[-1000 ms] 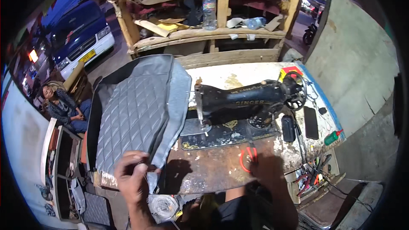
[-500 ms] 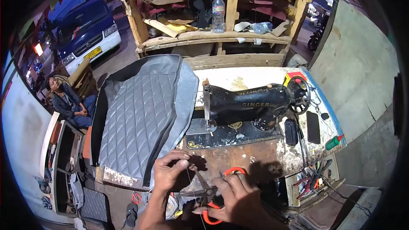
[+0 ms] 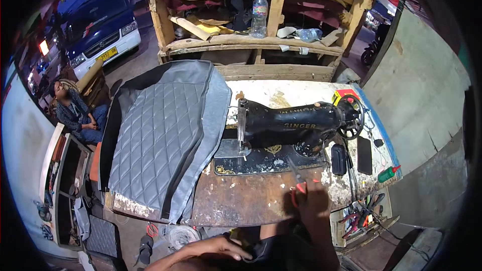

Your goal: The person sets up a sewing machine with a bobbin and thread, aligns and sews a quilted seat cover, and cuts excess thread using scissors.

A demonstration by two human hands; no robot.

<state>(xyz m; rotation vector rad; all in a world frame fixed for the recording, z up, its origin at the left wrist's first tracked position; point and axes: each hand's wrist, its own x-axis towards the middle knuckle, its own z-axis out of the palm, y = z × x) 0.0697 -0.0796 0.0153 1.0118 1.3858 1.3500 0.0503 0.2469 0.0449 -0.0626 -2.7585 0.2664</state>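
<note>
The right hand (image 3: 315,199) is at the red-orange handles of the scissors (image 3: 301,187), its grip in shadow, so I cannot tell whether it pinches them or merely touches. The left hand (image 3: 224,247) is low at the near edge, over the person's lap, fingers partly bent; whether that grip is spread or pinching anything I cannot tell

The scissors are over the brown front part of the surface (image 3: 241,205), just in front of the sewing machine (image 3: 286,125). Their long axis runs away from the person and slightly left, handles near, blades pointing at the machine's base

To the left of the machine is the grey quilted cover (image 3: 155,140); to its right are a dark case (image 3: 339,159), a black phone (image 3: 364,155) and a green bottle (image 3: 388,173)

Half a second ago the scissors were nearer the person, at the surface's front edge, blades angled toward the raised left hand; since then they have moved forward and right, and the left hand has dropped
</note>
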